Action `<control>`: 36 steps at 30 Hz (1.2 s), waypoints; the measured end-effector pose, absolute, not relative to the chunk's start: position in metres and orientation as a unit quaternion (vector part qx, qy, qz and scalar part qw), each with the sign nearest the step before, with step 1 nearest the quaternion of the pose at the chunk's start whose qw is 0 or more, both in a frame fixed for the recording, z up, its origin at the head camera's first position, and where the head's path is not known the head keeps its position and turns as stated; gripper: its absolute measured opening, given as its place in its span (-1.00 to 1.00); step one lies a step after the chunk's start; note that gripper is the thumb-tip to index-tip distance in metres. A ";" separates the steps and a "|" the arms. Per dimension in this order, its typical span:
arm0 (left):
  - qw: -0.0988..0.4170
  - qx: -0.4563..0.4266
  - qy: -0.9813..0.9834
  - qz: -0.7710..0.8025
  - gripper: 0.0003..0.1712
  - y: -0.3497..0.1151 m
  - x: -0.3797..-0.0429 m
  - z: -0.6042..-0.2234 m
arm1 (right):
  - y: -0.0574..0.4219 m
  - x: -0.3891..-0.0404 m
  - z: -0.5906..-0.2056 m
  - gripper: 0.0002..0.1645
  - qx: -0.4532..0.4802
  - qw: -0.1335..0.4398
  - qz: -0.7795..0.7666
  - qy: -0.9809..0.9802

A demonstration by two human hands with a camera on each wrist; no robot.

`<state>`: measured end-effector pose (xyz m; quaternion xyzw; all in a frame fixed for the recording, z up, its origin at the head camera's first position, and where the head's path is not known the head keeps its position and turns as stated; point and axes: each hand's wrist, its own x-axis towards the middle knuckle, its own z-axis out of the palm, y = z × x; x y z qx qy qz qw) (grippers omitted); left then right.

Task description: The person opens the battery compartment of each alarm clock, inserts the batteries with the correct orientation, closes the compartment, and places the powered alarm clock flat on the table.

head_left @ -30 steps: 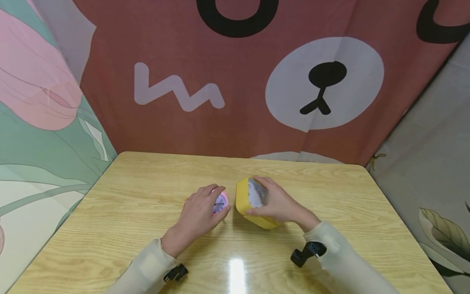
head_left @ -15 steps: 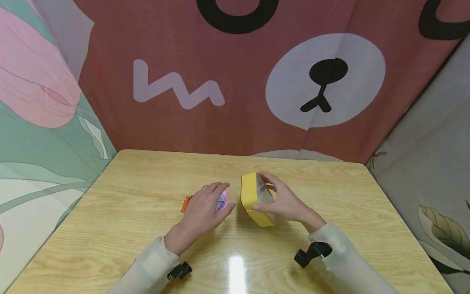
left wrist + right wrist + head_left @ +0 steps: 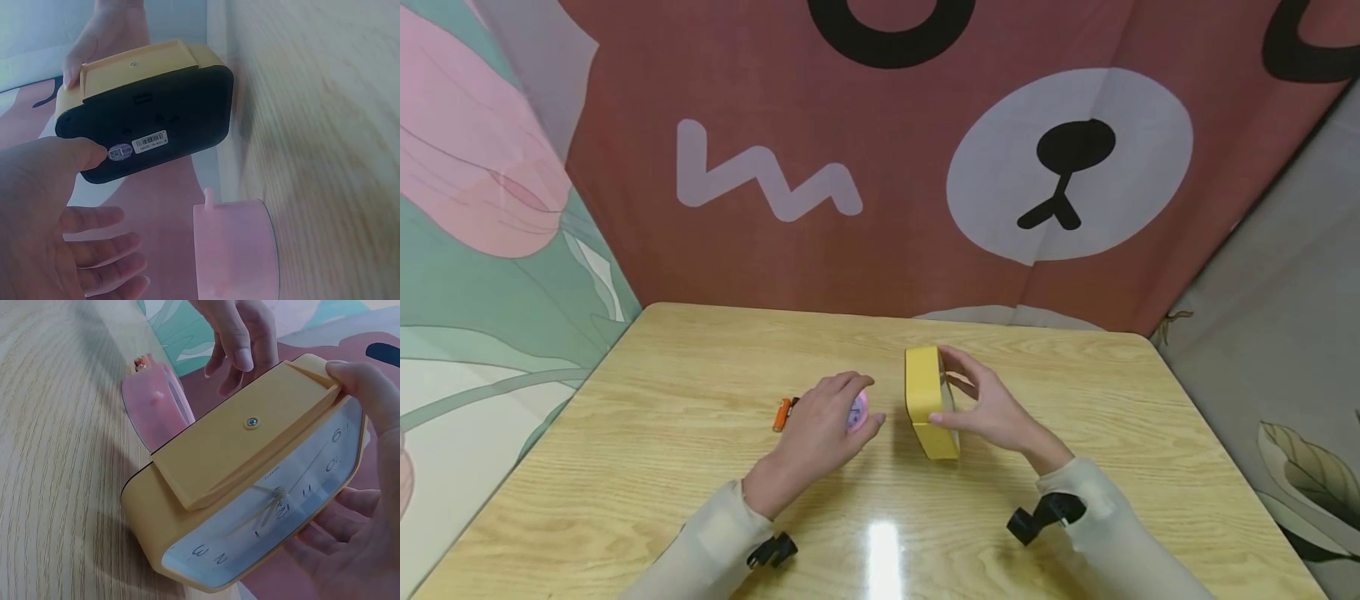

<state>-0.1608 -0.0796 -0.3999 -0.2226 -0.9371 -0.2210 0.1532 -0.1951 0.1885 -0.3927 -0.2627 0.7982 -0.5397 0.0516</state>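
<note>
My right hand point(image 3: 992, 412) grips a yellow desk clock point(image 3: 922, 387) between thumb and fingers. Its white dial point(image 3: 275, 506) is turned toward the right palm, and its black back point(image 3: 162, 125) with a barcode label faces the left. A yellow side with a screw point(image 3: 252, 422) shows in the right wrist view. My left hand point(image 3: 820, 425) hovers over a small round pink clock point(image 3: 237, 253), fingers loosely bent and holding nothing. In the head view that hand covers most of the pink clock. The left thumb overlaps the black back in the left wrist view.
An orange and black battery point(image 3: 782, 414) lies on the wooden table point(image 3: 700, 358) just left of the left hand, with a dark item beside it partly hidden. A printed cloth with a bear face point(image 3: 1067, 167) hangs behind the table. Patterned cloths flank both sides.
The right hand has turned the yellow clock so its dial faces right and away from the head camera, shifting slightly right. The left hand has moved a little right, uncovering the battery.
</note>
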 end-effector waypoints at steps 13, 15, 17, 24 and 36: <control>0.155 -0.233 -0.935 -0.220 -0.44 -0.076 -0.162 -0.397 | 0.196 -0.195 -0.393 0.12 -0.261 0.060 -0.567 0.779; 0.154 -0.237 -0.935 -0.217 -0.44 -0.075 -0.162 -0.396 | 0.197 -0.195 -0.394 0.10 -0.261 0.060 -0.568 0.779; 0.156 -0.240 -0.934 -0.215 -0.44 -0.074 -0.161 -0.396 | 0.197 -0.195 -0.395 0.08 -0.261 0.059 -0.567 0.779; 0.157 -0.239 -0.934 -0.216 -0.44 -0.070 -0.159 -0.395 | 0.200 -0.194 -0.398 0.07 -0.257 0.065 -0.567 0.780; 0.193 -0.255 -0.927 -0.199 -0.46 -0.067 -0.159 -0.399 | 0.209 -0.193 -0.400 0.08 -0.264 0.069 -0.551 0.789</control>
